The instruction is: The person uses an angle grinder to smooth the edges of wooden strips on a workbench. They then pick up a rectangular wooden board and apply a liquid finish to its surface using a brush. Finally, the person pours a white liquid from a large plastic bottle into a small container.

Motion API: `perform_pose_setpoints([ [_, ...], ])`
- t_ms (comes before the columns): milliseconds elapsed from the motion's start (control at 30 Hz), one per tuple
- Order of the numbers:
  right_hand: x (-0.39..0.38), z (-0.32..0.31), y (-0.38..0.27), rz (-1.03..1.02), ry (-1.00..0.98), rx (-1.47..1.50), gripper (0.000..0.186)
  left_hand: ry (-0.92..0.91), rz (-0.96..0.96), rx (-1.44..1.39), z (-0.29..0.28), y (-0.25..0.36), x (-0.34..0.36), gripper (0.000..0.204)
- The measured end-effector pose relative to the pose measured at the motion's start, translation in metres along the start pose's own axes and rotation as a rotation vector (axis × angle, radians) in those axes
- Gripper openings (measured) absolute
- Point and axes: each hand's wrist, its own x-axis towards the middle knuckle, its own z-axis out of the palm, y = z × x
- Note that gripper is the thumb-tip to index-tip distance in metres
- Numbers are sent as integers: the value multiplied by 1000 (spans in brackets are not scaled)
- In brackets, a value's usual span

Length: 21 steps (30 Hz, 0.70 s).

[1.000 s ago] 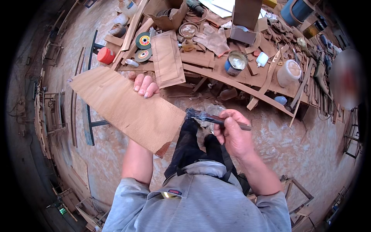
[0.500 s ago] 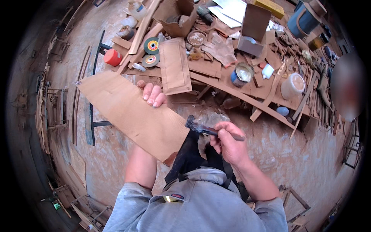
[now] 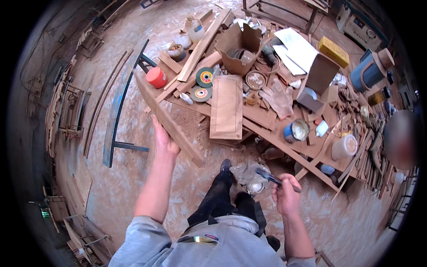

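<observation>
My left hand [image 3: 165, 141] grips the underside of a long wooden board [image 3: 167, 118], which is tilted so that mostly its narrow edge faces me. Some of that hand's fingers are hidden behind the wood. On the right, my right hand [image 3: 287, 198] is closed around a slim dark-handled tool [image 3: 272, 178] with a flattened greyish end; its exact kind is unclear. The tool is held apart from the board, above a crumpled clear plastic bag [image 3: 251, 173] on the floor. Across from me, a panelled wooden piece [image 3: 226, 107] lies at the near edge of the cluttered workbench [image 3: 262, 131].
Two abrasive discs [image 3: 205, 77], a red tub [image 3: 156, 78], a cardboard box [image 3: 238, 49], a work glove [image 3: 278, 98] and an open can of white paste [image 3: 296, 131] crowd the bench. A blue metal stand [image 3: 119, 107] is at left. A blurred person [image 3: 401, 140] is at far right.
The board has turned from its broad face to its edge and moved away from the tool. My right hand has moved right and down with the tool. The view now shows more of the bench.
</observation>
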Motion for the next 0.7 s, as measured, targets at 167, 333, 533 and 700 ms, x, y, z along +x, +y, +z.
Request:
perform_pose_setpoints([
  [167, 4, -33, 4, -77, 189, 17, 16, 398, 219, 212, -16, 53, 94, 48],
  [333, 8, -27, 6, -69, 319, 20, 17, 541, 291, 202, -78, 98, 193, 46],
  [533, 16, -7, 5, -73, 425, 11, 20, 729, 218, 148, -125, 118, 254, 32],
  [700, 28, 14, 2, -60, 463, -8, 21, 675, 206, 101, -151, 104, 265, 33],
])
